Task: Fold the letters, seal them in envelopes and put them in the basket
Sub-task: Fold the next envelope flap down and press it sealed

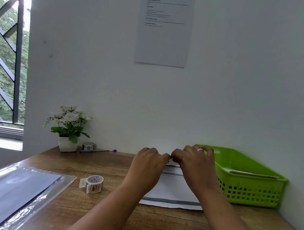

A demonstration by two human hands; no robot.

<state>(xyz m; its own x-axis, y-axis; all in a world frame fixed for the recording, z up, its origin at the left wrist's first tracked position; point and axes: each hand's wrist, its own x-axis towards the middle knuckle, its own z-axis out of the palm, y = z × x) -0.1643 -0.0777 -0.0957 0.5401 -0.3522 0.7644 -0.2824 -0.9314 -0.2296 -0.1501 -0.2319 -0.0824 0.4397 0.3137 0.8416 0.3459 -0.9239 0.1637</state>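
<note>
A person's left hand (pixel 148 160) and right hand (pixel 193 161) pinched the far edge of a letter (pixel 172 193) lying on the bench (pixel 92 210), just beside the green basket (pixel 254 190). Each grip was closed on the paper, fingers curled. The folding step appeared to be in hand, with the far edge raised off the wood. The next move would likely call for drawing that edge toward the near one, squaring the corners and pressing a crease. A pack of envelopes (pixel 6 187) and a sticker roll (pixel 94 184) lay to the left.
</note>
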